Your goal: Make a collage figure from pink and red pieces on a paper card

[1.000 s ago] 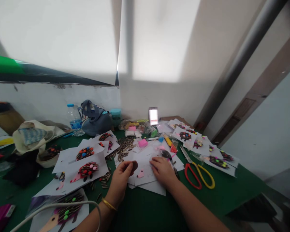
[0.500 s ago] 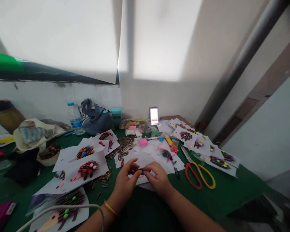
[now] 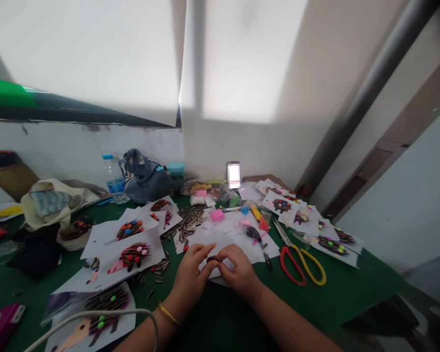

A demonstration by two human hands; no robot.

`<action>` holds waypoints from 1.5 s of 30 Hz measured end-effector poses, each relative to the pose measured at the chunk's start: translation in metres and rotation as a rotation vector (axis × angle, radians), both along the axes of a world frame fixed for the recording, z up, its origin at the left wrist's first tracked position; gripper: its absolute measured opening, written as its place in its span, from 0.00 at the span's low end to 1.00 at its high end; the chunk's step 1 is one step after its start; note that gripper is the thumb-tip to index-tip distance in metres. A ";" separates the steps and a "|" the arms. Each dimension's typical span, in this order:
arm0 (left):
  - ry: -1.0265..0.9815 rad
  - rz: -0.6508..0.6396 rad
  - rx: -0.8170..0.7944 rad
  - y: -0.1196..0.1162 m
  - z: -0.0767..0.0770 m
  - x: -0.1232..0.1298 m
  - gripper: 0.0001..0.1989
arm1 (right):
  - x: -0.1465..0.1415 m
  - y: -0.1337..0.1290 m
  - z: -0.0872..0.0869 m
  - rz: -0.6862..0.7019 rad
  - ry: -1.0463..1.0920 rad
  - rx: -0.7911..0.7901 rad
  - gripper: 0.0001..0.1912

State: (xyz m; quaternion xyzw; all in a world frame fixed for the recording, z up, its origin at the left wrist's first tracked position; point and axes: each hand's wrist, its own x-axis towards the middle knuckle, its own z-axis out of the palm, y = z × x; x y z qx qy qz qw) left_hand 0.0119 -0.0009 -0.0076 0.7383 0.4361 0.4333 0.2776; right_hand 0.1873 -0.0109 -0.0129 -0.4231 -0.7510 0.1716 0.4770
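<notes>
we locate the small dark piece (image 3: 213, 259) between the left hand (image 3: 190, 274) and the right hand (image 3: 242, 271), above the white paper (image 3: 223, 236). the right fingers pinch its near end. the left thumb bears against it from below while the left index finger stands raised; we cannot tell whether the other left fingers close on it from behind. we judge that this two-sided hold keeps so small a part steady and leaves one finger free to press or shape it.

beyond the hands, we see the pink block (image 3: 217, 215) and the dark lump (image 3: 252, 233) on the sheets, probably laid there to stay within short reach. the black pen (image 3: 267, 257) lies just beside the paper's right edge. the striped seeds (image 3: 191, 220) spread at the left of the paper, likely for picking singly.

farther right, we find the scissors (image 3: 286, 237) on the green worktop (image 3: 366, 283), handles toward us, which suits a quick grasp. the decorated sheets (image 3: 154, 239) overlap at the left, decorated faces up, presumably to save space and protect the raised work.
</notes>
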 end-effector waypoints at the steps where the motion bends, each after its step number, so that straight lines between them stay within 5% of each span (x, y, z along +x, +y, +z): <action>1: 0.009 -0.013 -0.004 0.000 0.000 0.000 0.12 | 0.000 0.000 -0.001 -0.001 -0.004 0.009 0.02; 7: -0.093 -0.022 -0.077 0.002 0.001 0.002 0.08 | 0.000 0.000 -0.004 0.017 0.002 -0.043 0.03; 11: -0.128 -0.016 -0.096 0.003 -0.002 0.002 0.18 | 0.002 0.001 -0.005 0.005 -0.007 -0.052 0.04; 20: -0.106 -0.040 -0.061 0.002 0.003 0.002 0.09 | 0.003 -0.001 -0.002 0.028 -0.069 -0.020 0.06; 25: -0.258 0.041 -0.177 0.010 0.006 -0.003 0.14 | 0.033 0.013 -0.008 -0.196 -0.151 0.035 0.10; 30: -0.019 0.085 -0.163 0.017 0.010 -0.014 0.14 | 0.084 0.024 -0.014 -0.423 -0.468 -0.134 0.13; 35: 0.265 -0.037 -0.178 0.016 0.011 -0.013 0.12 | 0.121 0.036 -0.014 -0.532 -0.703 -0.207 0.22; 45: 0.568 -0.066 0.010 0.008 0.012 -0.007 0.12 | 0.127 0.046 0.000 -0.591 -0.892 -0.235 0.16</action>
